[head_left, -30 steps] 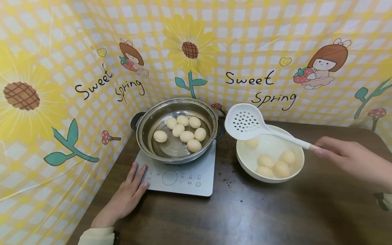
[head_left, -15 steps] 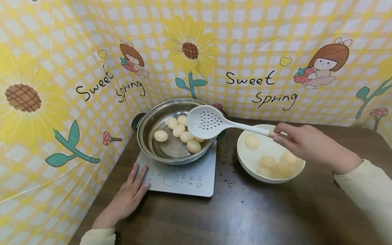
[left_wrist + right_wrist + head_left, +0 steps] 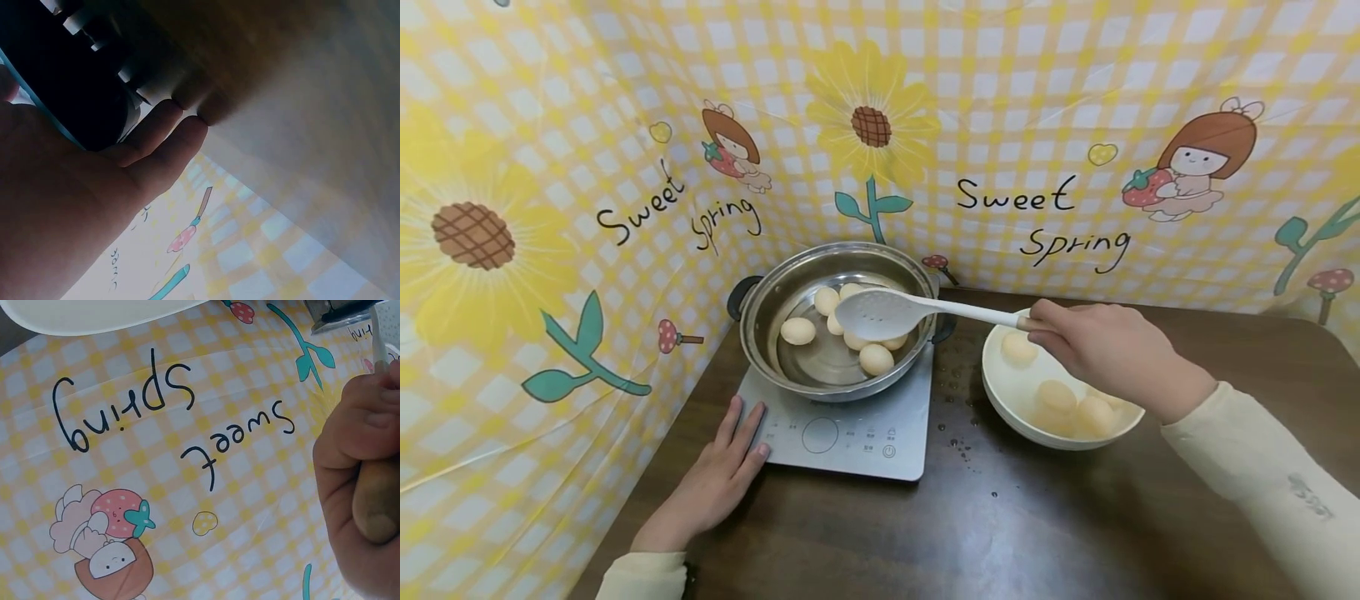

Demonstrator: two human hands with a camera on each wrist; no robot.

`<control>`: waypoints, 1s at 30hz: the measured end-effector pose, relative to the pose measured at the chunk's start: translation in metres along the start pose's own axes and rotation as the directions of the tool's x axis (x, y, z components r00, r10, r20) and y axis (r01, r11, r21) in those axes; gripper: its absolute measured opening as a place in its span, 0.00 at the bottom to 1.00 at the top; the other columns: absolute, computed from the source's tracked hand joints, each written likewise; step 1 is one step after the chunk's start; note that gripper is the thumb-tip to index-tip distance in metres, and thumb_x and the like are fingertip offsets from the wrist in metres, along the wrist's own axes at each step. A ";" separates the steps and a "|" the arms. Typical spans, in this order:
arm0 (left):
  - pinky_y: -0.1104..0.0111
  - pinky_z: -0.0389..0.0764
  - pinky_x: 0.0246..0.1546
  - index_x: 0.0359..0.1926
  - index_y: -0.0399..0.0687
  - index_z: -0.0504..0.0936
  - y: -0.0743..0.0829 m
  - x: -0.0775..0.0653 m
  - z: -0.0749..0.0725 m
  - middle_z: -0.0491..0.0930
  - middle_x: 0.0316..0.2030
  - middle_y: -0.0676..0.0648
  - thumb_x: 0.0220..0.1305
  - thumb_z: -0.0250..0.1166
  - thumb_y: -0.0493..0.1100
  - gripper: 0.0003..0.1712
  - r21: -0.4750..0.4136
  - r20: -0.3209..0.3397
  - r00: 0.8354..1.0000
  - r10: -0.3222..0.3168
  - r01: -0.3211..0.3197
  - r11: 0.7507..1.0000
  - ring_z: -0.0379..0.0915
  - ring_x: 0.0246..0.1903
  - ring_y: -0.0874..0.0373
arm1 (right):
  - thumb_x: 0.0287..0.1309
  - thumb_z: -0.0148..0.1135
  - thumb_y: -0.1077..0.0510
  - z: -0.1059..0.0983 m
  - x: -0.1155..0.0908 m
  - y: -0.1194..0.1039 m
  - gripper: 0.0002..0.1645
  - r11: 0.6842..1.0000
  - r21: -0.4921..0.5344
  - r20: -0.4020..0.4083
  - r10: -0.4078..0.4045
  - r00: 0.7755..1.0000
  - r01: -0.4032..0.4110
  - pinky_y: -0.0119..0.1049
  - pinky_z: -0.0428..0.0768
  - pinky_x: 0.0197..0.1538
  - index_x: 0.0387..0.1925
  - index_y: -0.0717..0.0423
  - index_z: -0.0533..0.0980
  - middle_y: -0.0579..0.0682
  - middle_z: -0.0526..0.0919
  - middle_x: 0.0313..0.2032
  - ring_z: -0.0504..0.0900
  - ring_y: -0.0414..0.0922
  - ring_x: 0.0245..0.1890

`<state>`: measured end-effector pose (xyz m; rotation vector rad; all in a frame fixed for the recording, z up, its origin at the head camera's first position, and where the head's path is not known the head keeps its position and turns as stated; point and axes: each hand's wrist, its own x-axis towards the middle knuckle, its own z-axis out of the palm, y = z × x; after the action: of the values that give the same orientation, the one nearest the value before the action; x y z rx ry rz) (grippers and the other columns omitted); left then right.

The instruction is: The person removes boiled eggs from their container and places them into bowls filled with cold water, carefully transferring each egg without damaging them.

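Observation:
My right hand [image 3: 1108, 346] grips the wooden-tipped handle of a white slotted ladle [image 3: 880, 315]. The ladle's head is tilted inside a steel pot [image 3: 808, 372], overlapping some of the eggs there. Several pale eggs [image 3: 798, 331] sit in the pot, one apart on the left. The pot stands on a white induction cooker [image 3: 850, 460]. My left hand [image 3: 711, 483] rests at the cooker's left front edge, fingers straight; in the left wrist view, the fingers [image 3: 169, 147] reach along the cooker's dark side. Below my right hand is a white bowl [image 3: 1011, 392] holding several eggs [image 3: 1094, 415].
Black handles [image 3: 745, 293] stick out from both sides of the pot. Water drops [image 3: 955, 443] dot the dark wooden table [image 3: 880, 533] between cooker and bowl. A yellow checked cloth [image 3: 1000, 108] with printed flowers hangs close behind and along the left.
My right hand has carried the ladle left from above the bowl to the pot, then lowered its head and tilted it. My left hand has stayed at the cooker's edge.

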<state>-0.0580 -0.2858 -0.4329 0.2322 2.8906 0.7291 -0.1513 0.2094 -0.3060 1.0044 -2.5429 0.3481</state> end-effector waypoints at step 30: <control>0.29 0.53 0.61 0.81 0.47 0.46 -0.002 0.001 0.002 0.29 0.79 0.34 0.82 0.41 0.58 0.37 0.017 -0.007 1.000 0.001 -0.001 1.000 0.41 0.72 0.25 | 0.68 0.66 0.52 0.001 0.008 -0.017 0.05 0.999 0.042 0.180 -0.016 0.984 0.009 0.36 0.66 0.21 0.38 0.41 0.76 0.32 0.67 0.18 0.64 0.34 0.17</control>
<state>-0.0584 -0.2863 -0.4354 0.2338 2.9046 0.7070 -0.1449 0.1926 -0.3017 1.1125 -2.6985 0.3197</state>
